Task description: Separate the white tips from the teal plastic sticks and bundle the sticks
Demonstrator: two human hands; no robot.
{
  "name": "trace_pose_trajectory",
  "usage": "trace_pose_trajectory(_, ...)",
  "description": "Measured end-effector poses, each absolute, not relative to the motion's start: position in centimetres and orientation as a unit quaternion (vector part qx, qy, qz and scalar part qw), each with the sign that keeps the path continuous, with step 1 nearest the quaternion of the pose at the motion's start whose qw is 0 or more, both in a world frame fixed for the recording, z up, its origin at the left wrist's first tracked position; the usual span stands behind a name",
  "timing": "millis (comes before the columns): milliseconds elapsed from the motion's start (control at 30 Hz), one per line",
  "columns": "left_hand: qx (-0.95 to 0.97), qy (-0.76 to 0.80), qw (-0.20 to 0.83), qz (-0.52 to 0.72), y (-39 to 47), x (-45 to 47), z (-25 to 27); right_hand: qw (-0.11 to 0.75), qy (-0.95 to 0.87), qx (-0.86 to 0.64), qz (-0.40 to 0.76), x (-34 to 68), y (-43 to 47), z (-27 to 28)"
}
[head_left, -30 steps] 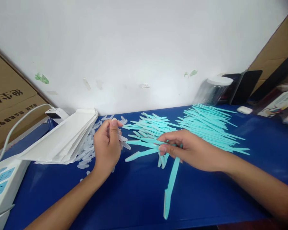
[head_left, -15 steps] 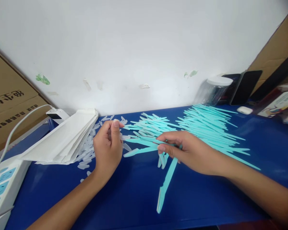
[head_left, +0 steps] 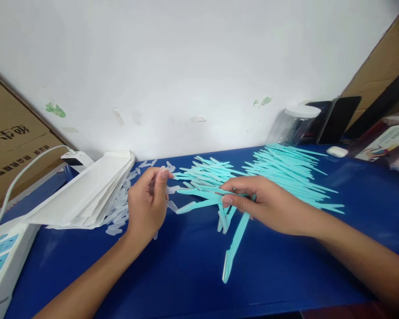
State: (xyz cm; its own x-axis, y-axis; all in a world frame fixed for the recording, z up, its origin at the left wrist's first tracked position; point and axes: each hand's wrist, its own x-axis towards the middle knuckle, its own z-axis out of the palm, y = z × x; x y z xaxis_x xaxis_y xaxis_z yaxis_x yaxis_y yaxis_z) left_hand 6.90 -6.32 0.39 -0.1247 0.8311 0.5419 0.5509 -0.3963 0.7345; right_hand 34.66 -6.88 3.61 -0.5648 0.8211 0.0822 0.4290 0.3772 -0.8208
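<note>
One slim turquoise plastic razor [head_left: 233,247] rose, clamped in right hand [head_left: 269,204]; left hand [head_left: 146,201] clutched translucent caps [head_left: 172,190]; blue surface [head_left: 173,279] stretched lower-centre.

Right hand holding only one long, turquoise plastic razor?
No, the right hand grips several long, turquoise plastic razors, fanned out in different directions.

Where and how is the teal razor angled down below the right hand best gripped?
Probably by the handle of that teal razor, coming from the right: a pale blade edge lines its lower end's left side, while the handle lies higher, just below the right hand.
</note>
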Motion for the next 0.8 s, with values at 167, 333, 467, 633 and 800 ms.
trace_pose_trajectory(167, 0.703, 0.51, 0.068, 0.491, -6.16, 6.32, 0.49, 0.263, -0.795, -0.381, 0.393, 35.05, -6.83, 3.72)
trace_pose_trajectory(333, 0.725, 0.501, 0.032, 0.472, -6.13, 6.18, 0.66, 0.263, -0.798, -0.376, 0.39, 35.29, -6.8, 3.83)
trace_pose_trajectory(467, 0.751, 0.486, 0.027, 0.447, -6.37, 6.22, 0.73, 0.257, -0.808, -0.367, 0.382, 35.13, -6.73, 3.75)
trace_pose_trajectory(633, 0.771, 0.473, 0.054, 0.423, -6.73, 6.55, 0.9, 0.249, -0.814, -0.361, 0.381, 34.91, -6.8, 3.63)
trace_pose_trajectory(800, 0.771, 0.477, 0.092, 0.412, -7.06, 7.11, 0.87, 0.243, -0.818, -0.351, 0.385, 34.51, -6.95, 3.71)
